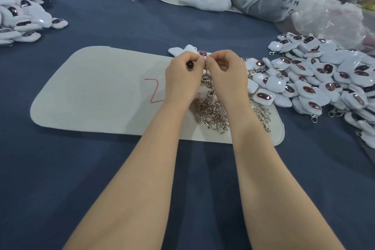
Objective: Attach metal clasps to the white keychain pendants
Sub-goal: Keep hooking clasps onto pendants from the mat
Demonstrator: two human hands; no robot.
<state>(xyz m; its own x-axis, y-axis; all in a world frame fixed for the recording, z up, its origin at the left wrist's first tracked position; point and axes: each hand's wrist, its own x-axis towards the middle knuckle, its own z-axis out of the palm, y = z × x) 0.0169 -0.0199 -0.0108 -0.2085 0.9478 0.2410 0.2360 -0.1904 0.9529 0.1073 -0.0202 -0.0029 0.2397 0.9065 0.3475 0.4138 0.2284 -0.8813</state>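
1. Step in hand, as judged: joining one clasp to one pendant. The left hand [182, 73] grips a pendant [190, 65] with its fingers curled round it. Only the pendant's dark glossy oval shows.
2. The right hand [225, 71] pinches a clasp [206, 61] at the pendant's edge, fingers clamped together on it. The joint itself is hidden.
3. Both pieces are held over the far edge of a pale, felt-like mat [101, 91] on the blue cloth desk [101, 168].
4. The next move probably calls for fine threading or closing of the ring, with the pendant held steady.
5. Materials: the loose clasps [213, 111] on the mat are bright thin metal, tangled together. The pendant heap [314, 79] at right is white, rounded-square and shiny; some pieces there already carry clasps.
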